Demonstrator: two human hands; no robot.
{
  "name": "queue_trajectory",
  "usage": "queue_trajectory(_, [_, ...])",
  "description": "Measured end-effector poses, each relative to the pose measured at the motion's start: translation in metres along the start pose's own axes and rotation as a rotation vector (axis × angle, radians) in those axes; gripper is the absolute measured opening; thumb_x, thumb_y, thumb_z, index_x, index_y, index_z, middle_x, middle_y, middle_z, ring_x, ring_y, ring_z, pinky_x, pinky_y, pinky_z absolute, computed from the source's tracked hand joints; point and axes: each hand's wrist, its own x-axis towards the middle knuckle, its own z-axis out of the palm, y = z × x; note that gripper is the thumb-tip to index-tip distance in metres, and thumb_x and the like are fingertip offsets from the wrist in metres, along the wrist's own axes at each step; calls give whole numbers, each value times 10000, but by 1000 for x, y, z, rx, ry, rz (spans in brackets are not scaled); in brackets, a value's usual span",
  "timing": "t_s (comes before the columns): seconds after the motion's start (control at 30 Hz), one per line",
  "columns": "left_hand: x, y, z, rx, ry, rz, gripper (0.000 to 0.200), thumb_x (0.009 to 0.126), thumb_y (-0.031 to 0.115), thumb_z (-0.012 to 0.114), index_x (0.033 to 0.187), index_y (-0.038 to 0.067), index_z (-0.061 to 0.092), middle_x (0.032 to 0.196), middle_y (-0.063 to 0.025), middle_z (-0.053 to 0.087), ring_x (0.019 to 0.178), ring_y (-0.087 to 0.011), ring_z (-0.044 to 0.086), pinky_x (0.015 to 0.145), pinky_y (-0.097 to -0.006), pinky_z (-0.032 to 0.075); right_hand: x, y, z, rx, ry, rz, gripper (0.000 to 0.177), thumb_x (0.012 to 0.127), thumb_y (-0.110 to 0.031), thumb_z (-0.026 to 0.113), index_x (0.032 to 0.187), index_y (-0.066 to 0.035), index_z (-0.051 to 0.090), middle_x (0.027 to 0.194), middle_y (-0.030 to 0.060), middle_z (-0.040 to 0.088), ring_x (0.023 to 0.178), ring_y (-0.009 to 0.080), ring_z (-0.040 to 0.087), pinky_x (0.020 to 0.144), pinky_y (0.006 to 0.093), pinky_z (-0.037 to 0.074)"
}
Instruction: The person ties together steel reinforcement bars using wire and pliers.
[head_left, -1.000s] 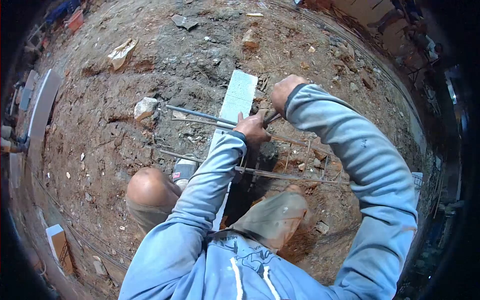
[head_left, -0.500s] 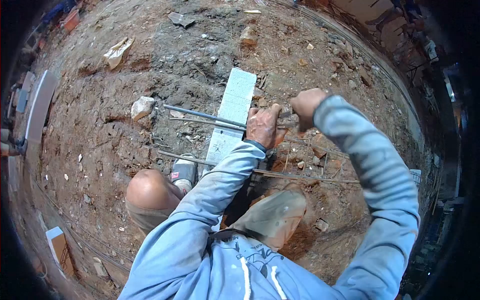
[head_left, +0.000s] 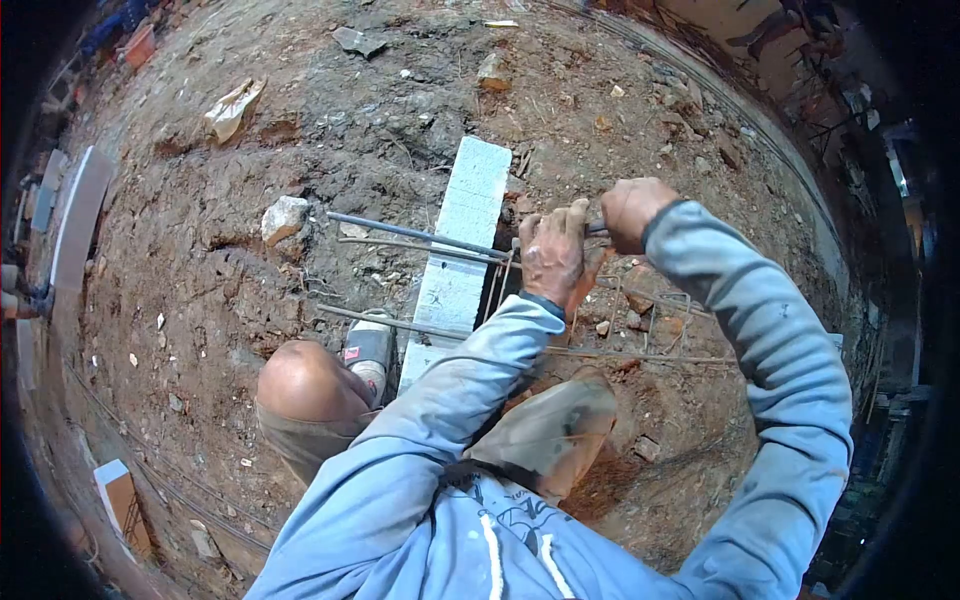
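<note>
My left hand (head_left: 550, 255) is closed over the steel rods of a bar frame, its fingers wrapped round the upper rod (head_left: 410, 232). Just to its right, my right hand (head_left: 637, 212) is in a fist at about the same height. A short dark bar (head_left: 597, 228) shows between the two hands; what the right fist grips is mostly hidden. The lower rod (head_left: 390, 321) runs below my left wrist. Thin bent stirrups (head_left: 503, 285) cross the rods beside the left hand. Under the rods' left part lies a long pale block (head_left: 465, 210).
My knee (head_left: 308, 378) and shoe (head_left: 370, 350) are left of the block. A pale stone (head_left: 285, 218), a crumpled bag (head_left: 234, 108) and a broken brick piece (head_left: 493, 72) lie on the rough soil. An orange-brown block (head_left: 122, 508) stands at lower left.
Both hands have shifted right along the rods, the right one slightly. A stirrup left of my left hand has come into view. The block and rods look nearly unmoved.
</note>
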Motion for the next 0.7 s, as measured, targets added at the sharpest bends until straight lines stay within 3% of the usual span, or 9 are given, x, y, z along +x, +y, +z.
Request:
queue_trajectory(0.13, [7,-7,4,13,-26,-26,596,641,176,707,1152,49,429,963,-117,539,934,-285,528,832,-412,340,19,3,-35,183,-484,4,343,623,-333,757,832,-73,677,808,145,652,745,263,636,650,347,511])
queue_trajectory(0.17, [11,-11,7,-29,34,-7,500,644,150,690,1076,62,456,910,-135,553,879,-310,548,764,-412,395,20,3,-34,181,-485,1,343,623,-333,757,832,-73,677,808,145,652,745,263,636,650,347,511])
queue_trajectory(0.27, [16,-16,8,-143,-77,-132,390,654,125,659,987,80,462,857,-156,561,823,-344,558,688,-423,436,14,-2,-34,-50,-57,-62,336,622,-285,752,858,-61,669,695,107,641,670,217,636,624,347,514])
queue_trajectory(0.3, [20,-19,10,-167,-49,-123,355,649,126,643,941,79,447,795,-180,565,767,-371,564,644,-439,451,4,-10,-29,-162,43,13,287,717,-206,638,939,-25,636,720,87,618,803,221,620,775,367,483])
queue_trajectory(0.33, [25,-21,9,-169,-48,-124,355,649,126,643,941,79,447,795,-180,565,767,-371,564,644,-439,451,1,-10,-20,-164,41,13,287,717,-206,638,939,-25,636,720,87,618,803,221,620,775,367,483])
queue_trajectory(0.4, [35,-22,4,-180,-201,-312,365,643,144,645,932,63,437,749,-191,572,741,-379,574,648,-438,454,-1,2,12,-586,1021,-121,209,783,-184,519,911,-69,637,838,64,615,974,233,547,962,404,356])
queue_trajectory(0.53, [40,-23,3,-149,-306,-280,336,645,135,622,910,35,442,727,-203,577,741,-393,576,669,-454,450,11,13,32,-587,1174,-141,195,773,-202,500,865,-75,615,821,37,589,979,225,516,950,401,330])
queue_trajectory(0.63, [33,-20,8,-168,-187,-237,334,663,129,599,953,28,469,800,-206,580,784,-395,566,709,-453,444,16,17,28,-477,913,-196,151,769,-212,514,750,-86,595,777,34,593,796,179,537,725,328,406])
queue_trajectory(0.7, [23,-17,18,-137,-22,-164,367,689,138,609,1016,22,492,899,-203,575,817,-392,559,740,-446,441,18,17,22,-488,775,-177,155,769,-214,515,759,-90,607,760,37,598,770,184,550,701,326,414])
